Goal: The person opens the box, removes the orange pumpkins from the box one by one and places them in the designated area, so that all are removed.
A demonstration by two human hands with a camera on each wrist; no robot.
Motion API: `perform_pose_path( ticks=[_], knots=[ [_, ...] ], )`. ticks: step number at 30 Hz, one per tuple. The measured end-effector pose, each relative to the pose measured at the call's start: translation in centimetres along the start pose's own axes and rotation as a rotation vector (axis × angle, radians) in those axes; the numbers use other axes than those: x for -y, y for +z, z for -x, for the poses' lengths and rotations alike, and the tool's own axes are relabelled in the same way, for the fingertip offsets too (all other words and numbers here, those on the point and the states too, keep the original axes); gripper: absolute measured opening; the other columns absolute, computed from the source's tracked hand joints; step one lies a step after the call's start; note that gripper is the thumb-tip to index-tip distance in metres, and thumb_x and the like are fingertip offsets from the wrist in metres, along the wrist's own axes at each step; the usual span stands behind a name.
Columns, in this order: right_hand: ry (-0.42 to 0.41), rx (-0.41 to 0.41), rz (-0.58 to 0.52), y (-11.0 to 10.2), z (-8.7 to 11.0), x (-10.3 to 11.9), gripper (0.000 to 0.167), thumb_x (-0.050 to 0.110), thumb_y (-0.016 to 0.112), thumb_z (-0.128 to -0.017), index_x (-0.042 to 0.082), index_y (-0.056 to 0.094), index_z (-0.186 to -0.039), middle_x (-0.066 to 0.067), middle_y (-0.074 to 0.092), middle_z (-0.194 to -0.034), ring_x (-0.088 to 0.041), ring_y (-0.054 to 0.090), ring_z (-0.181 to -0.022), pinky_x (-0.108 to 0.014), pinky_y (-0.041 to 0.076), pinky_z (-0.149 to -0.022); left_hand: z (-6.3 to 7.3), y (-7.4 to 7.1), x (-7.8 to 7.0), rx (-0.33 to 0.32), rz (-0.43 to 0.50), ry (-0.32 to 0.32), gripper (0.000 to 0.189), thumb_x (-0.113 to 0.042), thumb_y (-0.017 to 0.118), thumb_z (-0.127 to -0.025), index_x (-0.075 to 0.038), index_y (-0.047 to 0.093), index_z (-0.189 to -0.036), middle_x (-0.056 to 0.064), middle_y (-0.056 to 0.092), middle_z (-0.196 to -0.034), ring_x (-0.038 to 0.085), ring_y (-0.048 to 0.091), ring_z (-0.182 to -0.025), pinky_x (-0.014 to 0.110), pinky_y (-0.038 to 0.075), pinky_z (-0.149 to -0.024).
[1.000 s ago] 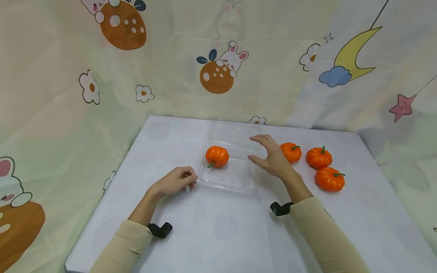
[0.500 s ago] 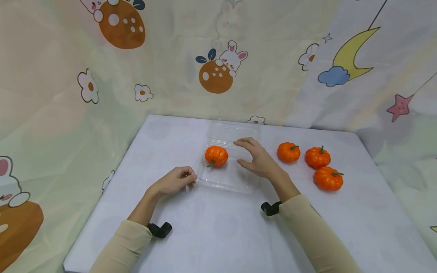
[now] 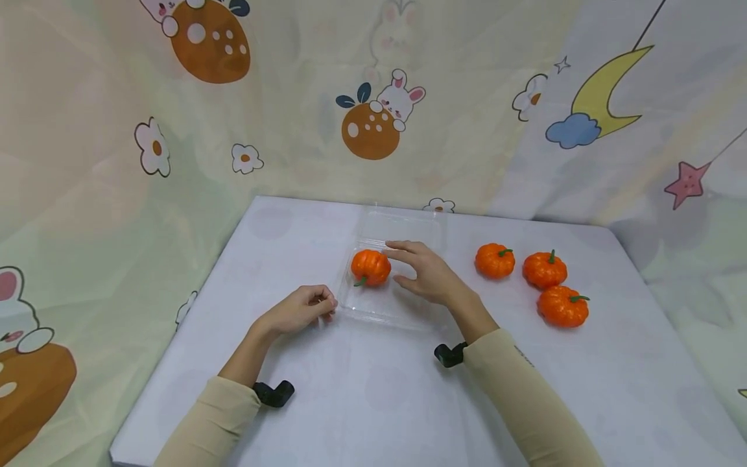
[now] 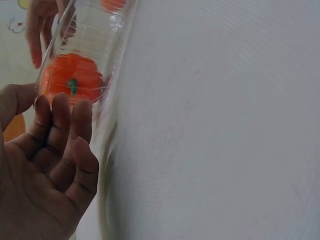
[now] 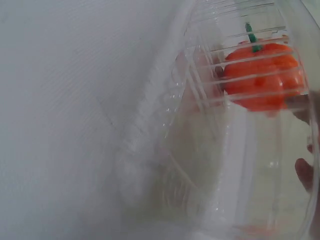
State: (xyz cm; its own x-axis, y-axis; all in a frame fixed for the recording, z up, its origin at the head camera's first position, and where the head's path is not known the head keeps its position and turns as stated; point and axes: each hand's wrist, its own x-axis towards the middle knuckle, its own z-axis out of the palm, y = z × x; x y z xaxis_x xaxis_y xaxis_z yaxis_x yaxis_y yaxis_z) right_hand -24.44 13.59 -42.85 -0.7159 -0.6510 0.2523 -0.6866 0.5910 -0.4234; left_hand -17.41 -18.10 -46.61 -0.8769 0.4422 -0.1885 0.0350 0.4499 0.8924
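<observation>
A clear plastic clamshell box (image 3: 397, 312) lies with its lid (image 3: 399, 224) folded back on the white table. Inside, at its left end, sits a small orange pumpkin (image 3: 370, 268) with a green stem. My left hand (image 3: 296, 310) pinches the box's near left corner between thumb and fingers, as the left wrist view also shows at the rim (image 4: 50, 50). Over the box's right part my right hand (image 3: 428, 272) holds its fingers apart, with the index fingertip right at the pumpkin's right side. In the right wrist view the pumpkin (image 5: 262, 75) shows through the clear wall.
To the right of the box stand three more pumpkins: one nearer (image 3: 495, 261), one farther right (image 3: 545, 269) and one in front of that (image 3: 563, 307). Behind the table (image 3: 373, 402) hangs a curtain (image 3: 303, 117) printed with cartoons.
My right hand has moved left from beside the loose pumpkins, over the box, to the pumpkin inside it. The left hand and the box stay where they were.
</observation>
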Motion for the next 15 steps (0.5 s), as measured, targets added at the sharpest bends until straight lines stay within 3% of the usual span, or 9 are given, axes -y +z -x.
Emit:
perform_pose_path(
  ticks=[6,15],
  knots=[
    [-0.033,0.038,0.015,0.4,-0.9,0.5,0.056,0.008,0.080,-0.089,0.017,0.063,-0.141,-0.003,0.049,-0.156,-0.029,0.046,-0.142,-0.047,0.040,-0.116,0.0,-0.1,0.1,0.007,0.005,0.007,0.026,-0.026,0.059,-0.106,-0.001,0.064,-0.103,0.016,0.068,-0.097,0.028,0.061,-0.084,0.033,0.051,-0.071],
    [-0.001,0.111,0.029,0.9,-1.7,0.7,0.061,0.007,0.081,-0.088,0.022,0.061,-0.144,0.001,0.040,-0.163,-0.027,0.040,-0.147,-0.046,0.039,-0.117,0.0,-0.2,-0.1,0.013,0.005,0.016,0.025,-0.026,0.059,-0.106,-0.002,0.064,-0.102,0.016,0.068,-0.096,0.028,0.061,-0.083,0.033,0.051,-0.069]
  ],
)
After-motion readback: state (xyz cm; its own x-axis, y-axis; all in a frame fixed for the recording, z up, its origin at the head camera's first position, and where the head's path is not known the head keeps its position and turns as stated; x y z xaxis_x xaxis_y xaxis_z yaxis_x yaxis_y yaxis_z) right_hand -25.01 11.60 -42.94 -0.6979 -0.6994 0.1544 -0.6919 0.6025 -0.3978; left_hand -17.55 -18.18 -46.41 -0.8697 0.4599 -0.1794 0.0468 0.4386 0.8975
